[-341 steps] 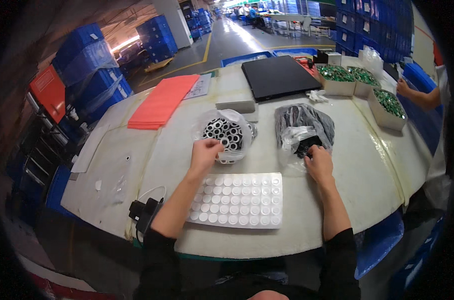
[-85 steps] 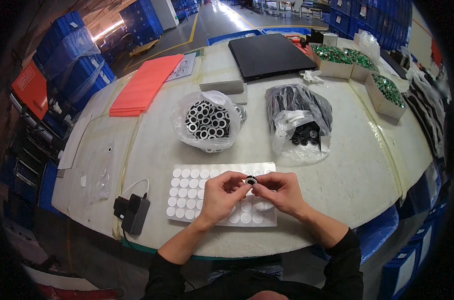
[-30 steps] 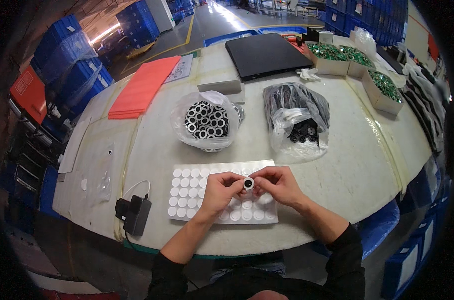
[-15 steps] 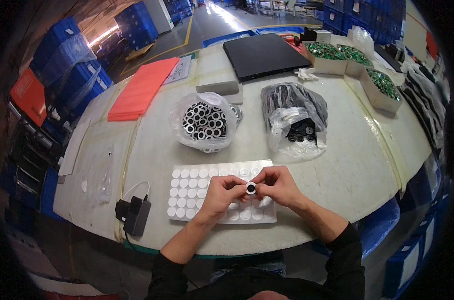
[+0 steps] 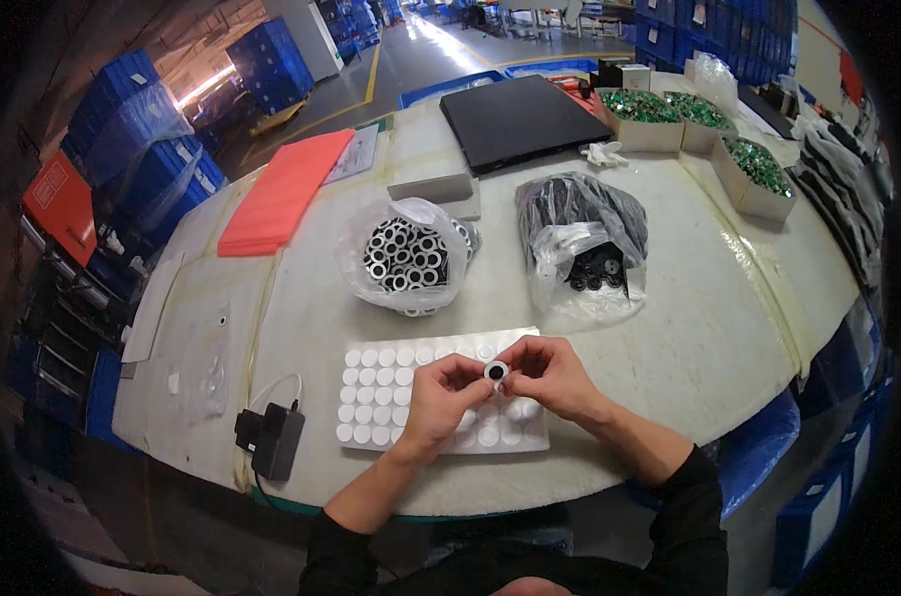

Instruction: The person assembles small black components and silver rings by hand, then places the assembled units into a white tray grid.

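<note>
Both hands meet over the right part of a white tray (image 5: 445,446) filled with rows of round white caps (image 5: 368,393). Between the fingertips is a small ring (image 5: 496,371), white at the rim with a black centre. My left hand (image 5: 440,399) pinches it from one side with thumb and fingers. My right hand (image 5: 550,375) grips it from the other side, thumb and forefinger bent. The hands and wrists cover some caps. Beyond the tray, a clear plastic bag (image 5: 355,273) stands open, holding many similar black-and-white rings (image 5: 407,253).
Right of the ring bag lies a plastic bag of black round parts (image 5: 597,268). A black power adapter (image 5: 277,444) with cable sits left of the tray. Farther back are red-orange sheets (image 5: 281,194), a black flat panel (image 5: 525,121) and boxes of green circuit boards (image 5: 758,167).
The ring is turned slightly and raised a little between the fingertips, and the right fingers shift around it. The whole view tilts a little; the table items stay in place.
</note>
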